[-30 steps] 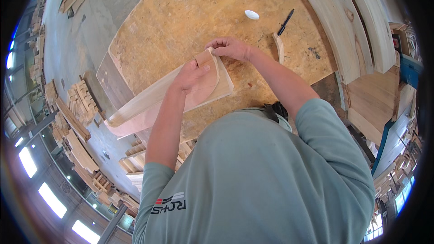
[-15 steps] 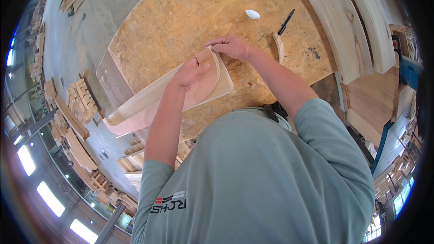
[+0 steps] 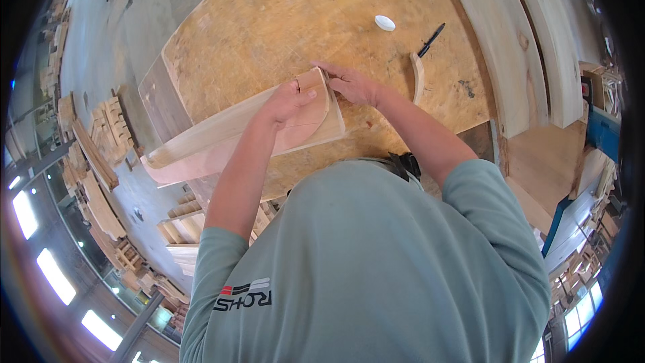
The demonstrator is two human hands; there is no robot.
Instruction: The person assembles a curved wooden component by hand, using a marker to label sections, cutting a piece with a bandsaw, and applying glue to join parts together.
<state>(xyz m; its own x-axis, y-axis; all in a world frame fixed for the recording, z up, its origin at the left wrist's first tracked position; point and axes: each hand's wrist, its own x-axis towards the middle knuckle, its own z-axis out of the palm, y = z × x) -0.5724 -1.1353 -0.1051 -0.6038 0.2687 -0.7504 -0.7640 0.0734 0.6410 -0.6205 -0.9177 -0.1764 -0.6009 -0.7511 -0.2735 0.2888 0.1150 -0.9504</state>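
A long, pale wooden piece [image 3: 222, 119] with a rounded far-left end lies across a thin pinkish template board [image 3: 295, 136] with a curved outline. My left hand [image 3: 287, 102] grips the wooden piece near its right end, thumb on top and fingers over the far side. At that right end, my right hand [image 3: 354, 87] closes around the corner, its index finger stretched along the far edge. Some of its fingertips are hidden behind the wood. Right of this hand, a small curved wooden strip [image 3: 418, 81] rests on the worktable [image 3: 269, 20].
A black pen [image 3: 431, 39] and a white oval object [image 3: 385, 23] lie farther back on the table. Thick planks [image 3: 500, 33] run along the right side. Stacked wood pieces [image 3: 111, 128] stand on the floor at left, and more timber [image 3: 185, 228] sits below the table's near-left edge.
My right hand has shifted down and around the right end of the wooden piece, with its fingers more curled. The left hand keeps its grip. The whole view has turned slightly.
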